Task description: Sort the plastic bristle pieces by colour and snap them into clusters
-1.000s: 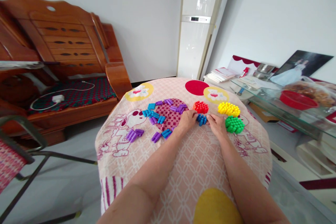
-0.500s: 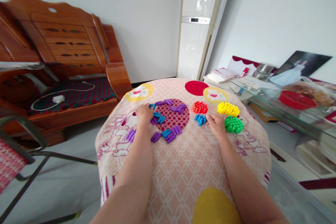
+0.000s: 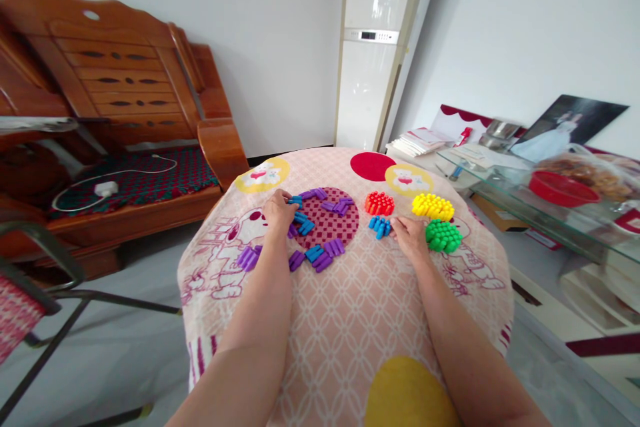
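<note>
My left hand [image 3: 281,209] is at the far left of the scattered pieces, its fingertips at a blue piece [image 3: 296,201]; its fingers are bent together, and what they hold is too small to tell. Purple pieces [image 3: 334,248] and more blue ones [image 3: 303,223] lie around a dark red checked circle. My right hand [image 3: 407,233] rests beside a small blue group [image 3: 380,227], fingertips touching its right edge. Behind that stands a red cluster [image 3: 379,203]. To the right are a yellow cluster [image 3: 433,207] and a green cluster [image 3: 443,235].
A patterned cloth covers the round table [image 3: 345,327]. At the left are a wooden bench [image 3: 135,87] and a metal-framed chair [image 3: 45,280]. A glass shelf [image 3: 510,197] on the right carries a red bowl [image 3: 563,188]. A tall white cabinet unit [image 3: 367,80] stands behind.
My left hand has shifted slightly away from me and its fingers have changed pose at the blue piece. The camera view has moved a little. My right hand stays by the small blue group.
</note>
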Available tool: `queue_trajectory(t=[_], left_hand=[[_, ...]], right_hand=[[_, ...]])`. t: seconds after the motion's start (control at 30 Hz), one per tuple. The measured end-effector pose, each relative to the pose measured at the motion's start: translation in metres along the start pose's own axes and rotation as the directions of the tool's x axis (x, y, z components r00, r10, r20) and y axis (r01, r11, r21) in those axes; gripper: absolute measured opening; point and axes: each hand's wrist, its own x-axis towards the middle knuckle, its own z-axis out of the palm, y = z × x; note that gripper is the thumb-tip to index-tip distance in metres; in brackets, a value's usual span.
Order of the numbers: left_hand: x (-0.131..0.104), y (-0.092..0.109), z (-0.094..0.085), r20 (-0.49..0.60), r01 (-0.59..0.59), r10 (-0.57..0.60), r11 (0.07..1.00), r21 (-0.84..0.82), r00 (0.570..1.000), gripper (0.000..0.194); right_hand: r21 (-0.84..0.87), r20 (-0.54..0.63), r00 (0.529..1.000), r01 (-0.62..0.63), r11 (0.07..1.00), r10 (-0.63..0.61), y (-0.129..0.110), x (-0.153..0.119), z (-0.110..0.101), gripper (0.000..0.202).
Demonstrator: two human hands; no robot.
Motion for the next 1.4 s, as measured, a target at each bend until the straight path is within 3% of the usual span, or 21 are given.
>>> queue_trajectory(t=[0.13,0.27,0.4,0.5,0.57,0.73,0.87,0.93,1.07,1.2,1.4], left_hand=[[-0.003,0.011,-0.014,-0.023,-0.075,0.073,0.989,-0.124,0.997,0.038],[-0.014,0.040,-0.023,0.092,-0.209,0.231,0.956,-0.205,0.969,0.030],[-0.044,0.078,-0.010,0.309,-0.336,0.414,0.900,-0.277,0.856,0.021],[-0.074,0.102,0.009,0.377,-0.442,0.522,0.851,-0.283,0.765,0.018],[-0.091,0.111,0.020,0.380,-0.466,0.528,0.849,-0.248,0.759,0.016],[-0.103,0.115,0.028,0.385,-0.435,0.514,0.856,-0.278,0.767,0.016],[-0.092,0.105,0.028,0.515,-0.391,0.564,0.823,-0.412,0.646,0.027],[-0.091,0.102,0.032,0.517,-0.412,0.597,0.801,-0.434,0.614,0.036],[-0.098,0.105,0.041,0.436,-0.443,0.579,0.813,-0.379,0.689,0.026],[-0.104,0.109,0.044,0.364,-0.440,0.542,0.836,-0.328,0.758,0.035],[-0.107,0.109,0.046,0.412,-0.376,0.521,0.843,-0.385,0.747,0.051]], right_hand=[[-0.002,0.001,1.000,0.004,1.000,-0.004,0.000,0.000,0.000,0.037],[-0.018,-0.008,1.000,0.004,1.000,-0.004,0.002,0.001,0.001,0.038],[-0.019,-0.005,1.000,-0.012,1.000,0.012,0.004,0.001,0.000,0.037],[-0.017,-0.001,1.000,-0.014,1.000,0.014,0.006,0.002,0.000,0.035],[-0.021,-0.007,1.000,-0.008,1.000,0.008,0.008,0.003,0.001,0.035],[-0.041,-0.011,1.000,0.003,0.999,-0.003,0.010,0.004,0.002,0.035],[-0.038,-0.005,1.000,0.000,0.999,-0.001,0.008,0.003,0.002,0.035],[-0.039,-0.005,1.000,0.000,0.999,-0.001,0.007,0.003,0.002,0.035],[-0.048,-0.010,1.000,-0.004,0.999,0.003,0.006,0.002,0.001,0.036],[-0.063,-0.010,1.000,0.003,0.998,-0.004,0.006,0.002,0.001,0.037],[-0.081,-0.005,1.000,0.018,0.997,-0.018,0.004,0.002,0.000,0.037]])
